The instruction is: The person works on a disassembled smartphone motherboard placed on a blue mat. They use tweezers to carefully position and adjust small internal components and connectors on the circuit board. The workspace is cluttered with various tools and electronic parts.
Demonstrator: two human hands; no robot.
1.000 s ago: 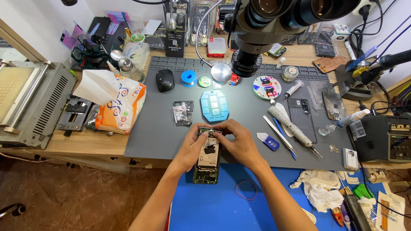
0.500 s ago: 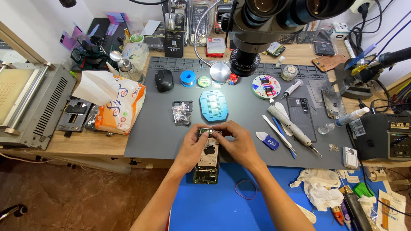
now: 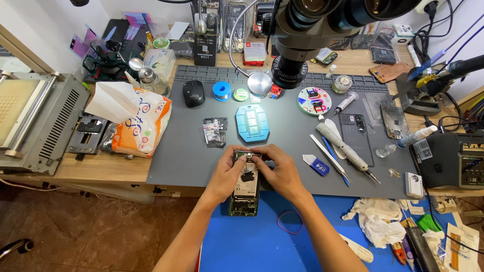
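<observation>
L hand (image 3: 228,174) | R hand (image 3: 280,170) | fingers pinched shut on opened phone (image 3: 245,189) top end

Centre of the frame, both hands, left hand (image 3: 225,176) and right hand (image 3: 280,171), pinch the top end of an opened phone (image 3: 244,189) lying on the bench (image 3: 181,151), below a blue tray (image 3: 252,123).

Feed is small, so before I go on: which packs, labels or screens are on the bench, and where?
Tissue pack: left of grey mat, white and orange, swirl print.
Red-and-white box: back centre, beside microscope.
Black packet: back, upright, white label.
Meter display: far right, dark box.
</observation>
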